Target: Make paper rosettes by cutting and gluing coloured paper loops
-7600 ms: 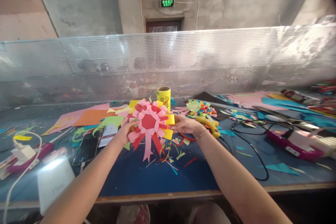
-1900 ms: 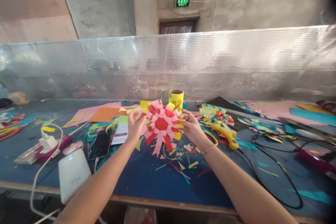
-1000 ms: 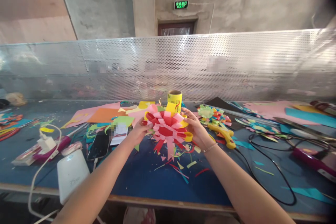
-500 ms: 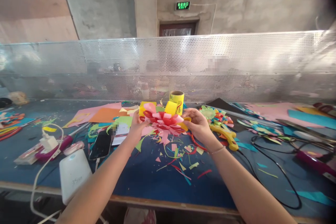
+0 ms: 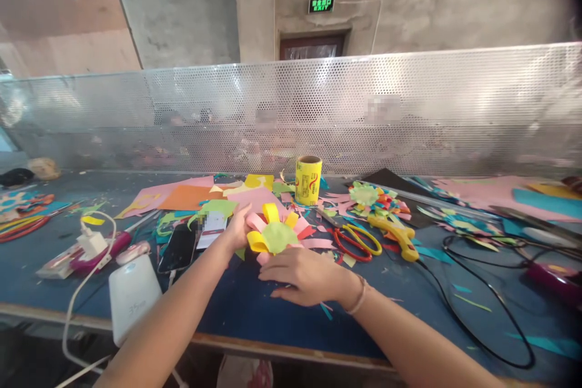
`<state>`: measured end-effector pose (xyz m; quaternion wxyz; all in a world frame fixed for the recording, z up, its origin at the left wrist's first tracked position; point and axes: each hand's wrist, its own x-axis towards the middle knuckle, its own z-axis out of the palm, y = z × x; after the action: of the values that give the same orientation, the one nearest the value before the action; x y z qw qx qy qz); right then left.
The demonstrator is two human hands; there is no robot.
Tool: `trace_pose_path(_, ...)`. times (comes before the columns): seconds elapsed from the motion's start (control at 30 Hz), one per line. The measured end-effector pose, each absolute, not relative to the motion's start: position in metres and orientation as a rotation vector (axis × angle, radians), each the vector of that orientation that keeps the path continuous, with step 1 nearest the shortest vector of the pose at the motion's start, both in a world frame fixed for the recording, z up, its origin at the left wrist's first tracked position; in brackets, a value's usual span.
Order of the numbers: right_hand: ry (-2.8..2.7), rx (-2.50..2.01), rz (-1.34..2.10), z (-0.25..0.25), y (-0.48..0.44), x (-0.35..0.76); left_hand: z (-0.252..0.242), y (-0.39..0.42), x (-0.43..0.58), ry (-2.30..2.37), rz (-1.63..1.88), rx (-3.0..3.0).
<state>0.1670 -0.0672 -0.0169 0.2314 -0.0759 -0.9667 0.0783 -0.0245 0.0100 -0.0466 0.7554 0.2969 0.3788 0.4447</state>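
Observation:
A paper flower (image 5: 278, 236) faces me above the blue table, with a round light-green centre and looped yellow, pink and red petals. My left hand (image 5: 237, 229) pinches the petals at its left edge. My right hand (image 5: 300, 276) lies across its lower edge, back of the hand toward me. The right fingers stretch left, loosely bent, with a gap at the thumb, and they hide the bottom petals. Just right of the flower lie scissors with red and yellow handles (image 5: 359, 241). Behind it stands a yellow tape roll (image 5: 308, 180) on end.
A yellow glue gun (image 5: 395, 236) with a black cable and another paper flower (image 5: 365, 195) lie to the right. On the left are a phone (image 5: 178, 248), a white power bank (image 5: 134, 300) and a purple power strip (image 5: 116, 247). A perforated metal screen (image 5: 204, 115) borders the back.
The flower has turned from its red and pink petal side to its green centre. My right hand has moved from its right edge to below it, baring the scissors.

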Motion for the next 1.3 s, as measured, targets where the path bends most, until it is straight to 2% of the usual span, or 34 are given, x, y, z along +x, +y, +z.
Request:
trace_pose_path(0.13,-2.317,-0.398,0.459,-0.010,-0.055,0.178,-0.053,0.012,-0.024,0.955,1.108,0.869)
trace_pose_path(0.23,-2.104,-0.690,0.429,-0.016,-0.034,0.186,-0.060,0.016,-0.027,1.228,1.218,1.160)
trace_pose_path(0.37,-2.313,-0.781,0.428,-0.037,-0.009,0.191,-0.060,0.020,-0.034,1.348,1.296,1.568)
trace_pose_path(0.53,-2.549,-0.737,0.454,-0.047,-0.005,0.190,-0.036,0.009,-0.040,1.414,1.275,2.012)
trace_pose_path(0.67,-2.625,-0.693,0.394,-0.045,-0.007,0.189,-0.015,-0.009,-0.038,1.241,1.115,2.232)
trace_pose_path(0.83,-2.719,-0.730,0.363,-0.044,-0.008,0.188,-0.018,-0.022,-0.028,1.110,0.493,2.678)
trace_pose_path(0.9,-2.746,-0.733,0.348,-0.043,-0.008,0.188,-0.022,-0.024,-0.025,1.117,0.343,2.753)
trace_pose_path(1.1,-2.696,-0.841,0.194,-0.043,-0.007,0.186,-0.023,-0.028,-0.022,1.259,0.175,2.838)
trace_pose_path(1.3,-2.754,-0.884,0.187,-0.045,-0.007,0.182,-0.029,-0.025,-0.014,1.335,0.189,2.874)
